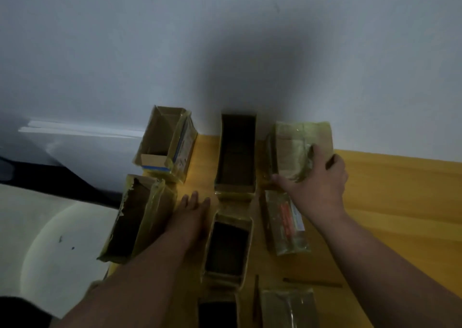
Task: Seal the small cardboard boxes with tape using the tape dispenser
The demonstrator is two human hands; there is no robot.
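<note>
Cardboard taped box (297, 147) is gripped by the right hand (317, 180), fingers curled; left hand (192, 210) lies flat on the counter (400, 202); set it squarely beside the others

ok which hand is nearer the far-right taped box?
Right. The right hand grips the far-right taped box; the left hand lies flat on the yellow table, two box columns away.

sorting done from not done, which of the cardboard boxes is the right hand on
The closed, tape-wrapped box at the far right, against the wall. The right hand grips its near end; the other far-row boxes stand open and untouched.
</note>
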